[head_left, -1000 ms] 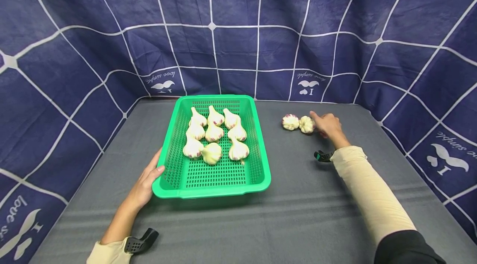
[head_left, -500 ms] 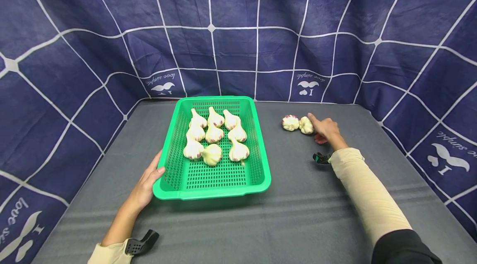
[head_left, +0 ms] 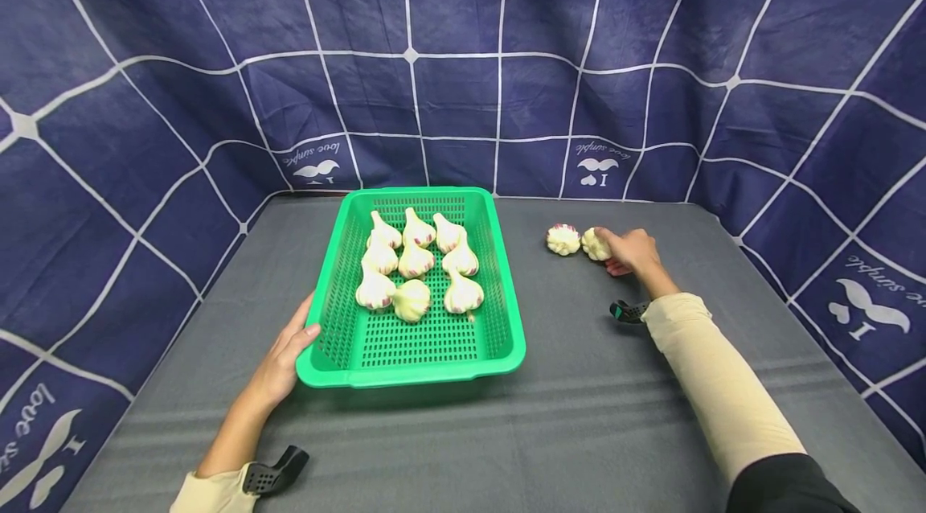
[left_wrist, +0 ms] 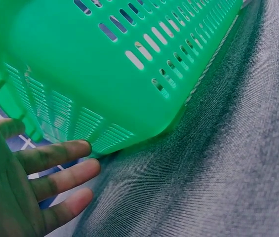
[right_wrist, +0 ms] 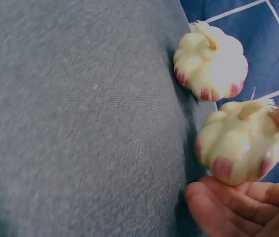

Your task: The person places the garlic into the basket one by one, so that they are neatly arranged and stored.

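At the table's right, my right hand [head_left: 633, 250] pinches a garlic bulb [right_wrist: 238, 143], with the thumb at its upper side and the curled fingers below. Another garlic bulb [head_left: 563, 240], white with purple streaks, lies just left of it on the cloth. My left hand [head_left: 278, 360] holds the left rim of a green plastic basket [head_left: 412, 376], thumb over the rim. In the left wrist view, the other fingers [left_wrist: 62, 177] extend along the basket's outside. Inside the basket sit several garlic bulbs [head_left: 412, 300] in rough columns.
A grey cloth [head_left: 550, 416] covers the table. Blue curtains [head_left: 463, 111] with white grid lines rise along its back and both sides. The basket stands left of the two bulbs, with grey cloth between them.
My right hand's thumb and fingers have closed around the nearer bulb, which has turned slightly. The left hand and the basket stay almost still.
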### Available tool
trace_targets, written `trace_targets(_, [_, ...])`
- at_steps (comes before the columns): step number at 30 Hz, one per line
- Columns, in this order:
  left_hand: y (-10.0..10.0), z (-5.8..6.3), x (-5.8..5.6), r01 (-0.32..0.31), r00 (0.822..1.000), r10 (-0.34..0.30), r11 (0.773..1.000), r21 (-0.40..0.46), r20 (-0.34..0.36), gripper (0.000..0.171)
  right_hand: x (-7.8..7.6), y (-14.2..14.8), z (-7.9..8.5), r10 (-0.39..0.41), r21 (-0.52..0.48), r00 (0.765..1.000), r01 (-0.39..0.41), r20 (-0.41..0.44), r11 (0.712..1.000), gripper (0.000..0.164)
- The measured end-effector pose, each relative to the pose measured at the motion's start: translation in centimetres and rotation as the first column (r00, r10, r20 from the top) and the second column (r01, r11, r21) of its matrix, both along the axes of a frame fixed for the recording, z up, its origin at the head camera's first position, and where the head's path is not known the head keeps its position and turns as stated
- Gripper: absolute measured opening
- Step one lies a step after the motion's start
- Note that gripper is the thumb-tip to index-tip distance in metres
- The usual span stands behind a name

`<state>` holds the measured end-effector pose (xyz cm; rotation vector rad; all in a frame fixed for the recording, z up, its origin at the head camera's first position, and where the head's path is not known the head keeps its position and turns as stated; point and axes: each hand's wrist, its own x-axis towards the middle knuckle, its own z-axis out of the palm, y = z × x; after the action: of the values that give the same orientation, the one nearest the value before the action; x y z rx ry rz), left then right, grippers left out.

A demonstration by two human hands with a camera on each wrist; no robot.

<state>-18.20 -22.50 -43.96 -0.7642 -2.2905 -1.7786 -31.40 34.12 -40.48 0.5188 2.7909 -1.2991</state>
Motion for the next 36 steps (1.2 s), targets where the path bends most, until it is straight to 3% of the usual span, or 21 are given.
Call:
trace_targets(5, [0.0,0.0,0.1,0.0,1.0,0.0,1.0,0.002,-0.006,0.056,0.5,0.4,-0.2,-0.017,0.074,0.995,0.024,-0.099,0.997,0.067])
trace_targets(10, [0.1,0.1,0.1,0.003,1.0,-0.003,1.0,0.0,-0.011,0.056,1.1,0.5,-0.2,-0.024,0.069,0.985,0.036,-0.174,0.997,0.068])
trace_targets(25, [0.0,0.1,0.2,-0.006,1.0,0.007,1.0,-0.01,0.02,0.056,2.3,-0.5,1.5,0.006,0.129,0.967,0.028,-0.255,0.991,0.055])
trace_targets(30, [0.1,0.1,0.2,-0.005,0.999,0.005,1.0,-0.007,0.033,0.056,2.5,-1.4,2.1,0.04,0.189,0.952,0.02,-0.305,0.982,0.052])
trace_targets(36, [0.0,0.1,0.2,0.002,0.999,-0.002,1.0,0.001,0.034,0.056,2.6,-2.2,2.6,0.063,0.188,0.929,0.007,-0.364,0.982,0.049])
